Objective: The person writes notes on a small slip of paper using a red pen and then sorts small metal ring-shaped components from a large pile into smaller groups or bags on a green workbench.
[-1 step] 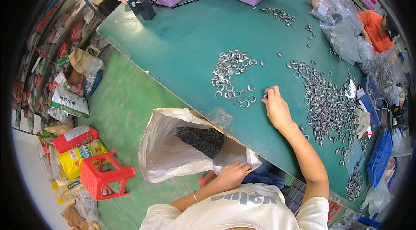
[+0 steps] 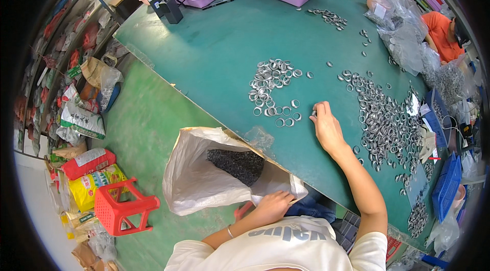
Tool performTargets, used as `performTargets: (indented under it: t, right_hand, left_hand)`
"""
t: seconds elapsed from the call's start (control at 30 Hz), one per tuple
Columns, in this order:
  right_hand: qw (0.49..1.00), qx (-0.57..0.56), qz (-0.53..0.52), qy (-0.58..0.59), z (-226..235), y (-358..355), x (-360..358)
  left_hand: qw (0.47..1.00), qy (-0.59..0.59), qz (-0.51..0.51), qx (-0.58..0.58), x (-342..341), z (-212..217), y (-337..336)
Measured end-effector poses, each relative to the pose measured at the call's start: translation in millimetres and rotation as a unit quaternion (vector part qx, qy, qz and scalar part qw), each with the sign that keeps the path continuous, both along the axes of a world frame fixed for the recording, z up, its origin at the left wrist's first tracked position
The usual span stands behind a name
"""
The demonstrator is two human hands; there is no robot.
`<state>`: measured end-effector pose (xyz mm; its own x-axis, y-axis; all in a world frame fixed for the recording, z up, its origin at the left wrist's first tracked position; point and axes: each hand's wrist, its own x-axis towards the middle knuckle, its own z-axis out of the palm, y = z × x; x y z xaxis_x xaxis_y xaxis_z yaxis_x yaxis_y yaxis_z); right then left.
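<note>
Rings: small metal rings lie spread flat on the green table, within reach.
Right hand: fingers pinching one ring at the cluster's edge.
Left hand: fingers curled on the white bag, holding its mouth open below the table edge.
Around: larger ring heap right; red stool on floor.

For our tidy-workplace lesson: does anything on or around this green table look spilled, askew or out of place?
Nothing looks damaged. Metal rings lie loose in scattered heaps on the green table. The right hand touches some. The left hand holds the white bag open below the table's edge.
</note>
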<state>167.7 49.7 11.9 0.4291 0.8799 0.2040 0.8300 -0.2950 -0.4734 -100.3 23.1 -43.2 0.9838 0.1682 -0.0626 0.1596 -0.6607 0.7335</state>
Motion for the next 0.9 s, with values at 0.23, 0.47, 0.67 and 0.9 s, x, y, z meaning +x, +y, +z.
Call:
performTargets:
  t: [0.23, 0.47, 0.67, 0.9]
  right_hand:
    - [0.92, 0.041, 0.063, 0.384, 23.3, -11.5, -40.6]
    - [0.956, 0.05, 0.169, 0.233, 39.5, -3.1, -76.3]
    - [0.992, 0.055, 0.076, -0.089, 11.9, 11.7, -31.6]
    - [0.988, 0.151, 0.034, -0.002, 4.7, 31.0, -15.9]
  left_hand:
    - [1.0, 0.015, -0.005, 0.0, 0.9, 5.1, 2.0]
    - [1.0, 0.018, -0.003, -0.006, 0.5, 3.0, 1.2]
    - [1.0, 0.017, -0.003, 0.0, 0.7, 3.0, 0.5]
    - [1.0, 0.013, 0.004, -0.005, -1.4, 2.8, 0.4]
